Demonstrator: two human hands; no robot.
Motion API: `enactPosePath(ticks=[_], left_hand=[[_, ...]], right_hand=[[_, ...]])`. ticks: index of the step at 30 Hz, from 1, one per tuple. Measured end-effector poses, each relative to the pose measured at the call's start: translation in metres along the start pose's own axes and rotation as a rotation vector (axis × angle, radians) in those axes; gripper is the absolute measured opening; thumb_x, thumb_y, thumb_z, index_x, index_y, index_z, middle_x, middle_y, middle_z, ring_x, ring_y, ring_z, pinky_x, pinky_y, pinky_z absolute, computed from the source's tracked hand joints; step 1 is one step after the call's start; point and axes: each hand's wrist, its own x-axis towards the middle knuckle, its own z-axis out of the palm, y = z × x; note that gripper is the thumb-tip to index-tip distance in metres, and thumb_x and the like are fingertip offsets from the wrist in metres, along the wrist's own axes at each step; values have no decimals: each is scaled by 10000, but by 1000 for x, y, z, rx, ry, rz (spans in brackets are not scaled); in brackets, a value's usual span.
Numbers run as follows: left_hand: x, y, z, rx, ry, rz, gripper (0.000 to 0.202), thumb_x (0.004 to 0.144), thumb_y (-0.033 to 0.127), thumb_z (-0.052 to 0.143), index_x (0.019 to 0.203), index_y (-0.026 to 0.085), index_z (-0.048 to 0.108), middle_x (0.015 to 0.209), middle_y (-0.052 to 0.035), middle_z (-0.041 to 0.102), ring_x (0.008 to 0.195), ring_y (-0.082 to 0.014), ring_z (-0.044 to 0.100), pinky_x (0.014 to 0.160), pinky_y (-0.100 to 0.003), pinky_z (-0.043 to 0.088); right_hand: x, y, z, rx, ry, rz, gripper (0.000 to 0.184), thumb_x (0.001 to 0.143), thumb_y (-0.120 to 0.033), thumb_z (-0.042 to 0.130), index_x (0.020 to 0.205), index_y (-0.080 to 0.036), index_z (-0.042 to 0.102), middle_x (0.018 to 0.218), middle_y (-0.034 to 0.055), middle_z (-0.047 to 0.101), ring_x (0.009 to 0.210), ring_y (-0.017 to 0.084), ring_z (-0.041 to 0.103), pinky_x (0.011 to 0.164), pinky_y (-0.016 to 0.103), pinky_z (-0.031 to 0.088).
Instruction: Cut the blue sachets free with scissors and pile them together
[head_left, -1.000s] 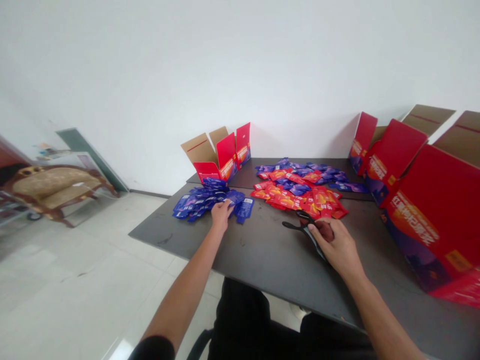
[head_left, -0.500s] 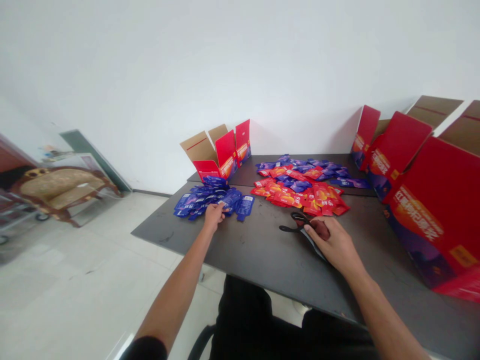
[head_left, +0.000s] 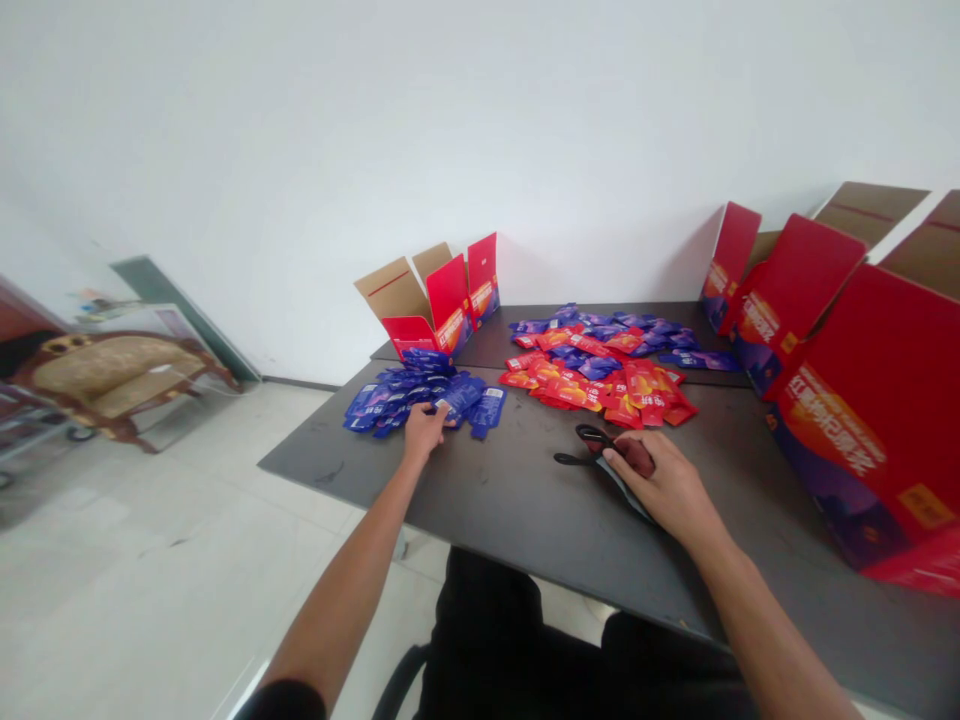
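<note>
My left hand (head_left: 424, 432) is at the front edge of a pile of flat blue packets (head_left: 390, 398). Its fingers are closed on the edge of one blue packet (head_left: 455, 396), partly covered by the others. My right hand (head_left: 666, 480) rests over the table, its fingers wrapped round a dark item with black loops (head_left: 592, 434). This item has a grey strip along its lower edge and a reddish-brown part under my fingers; I cannot tell its kind. Behind my right hand lies a heap of red sachets (head_left: 570, 385), with purple sachets (head_left: 660, 335) among and behind them.
Open red cartons with brown insides stand at the back left (head_left: 450, 305) and along the right (head_left: 847, 410) of the dark table (head_left: 495, 500). A white wall (head_left: 585, 150) rises behind. A carved wooden sofa (head_left: 124, 380) stands on the floor far left.
My view has shifted slightly. My left hand stays at the blue pile, its fingers now a little more bent over the packet. The right hand keeps its hold.
</note>
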Motion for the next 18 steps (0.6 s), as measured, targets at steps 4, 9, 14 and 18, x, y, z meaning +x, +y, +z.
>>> enactPosePath(ticks=[4,9,14,18], left_hand=[[-5,-4,-5,126,24,102,587,962,386,668,1440,135,438,777,-19,763,400,-108,540,542,-241,471],[-9,-2,-6,277,-2,195,481,995,431,580,1396,172,522,773,-21,782,514,-170,665,666,-274,508],[-22,-5,-4,392,40,295,452,1028,456,530,1394,192,560,789,-47,779,925,-255,764,828,-304,513],[-37,-8,-5,458,79,370,435,1039,470,507,1374,200,567,851,-68,772,882,-272,757,778,-308,510]], right_hand=[[0,-1,0,1,-4,-7,303,934,-561,645,1034,-276,662,1005,46,685,921,249,663,832,376,515],[0,-6,-2,14,-24,0,314,950,-552,621,1043,-254,651,990,56,680,911,238,659,816,352,512],[0,-5,-2,27,-38,-3,292,952,-526,634,1060,-255,645,1005,53,673,920,231,656,835,348,508],[0,-7,-4,33,-46,-10,273,965,-510,624,1059,-255,642,1015,52,666,939,231,647,855,355,502]])
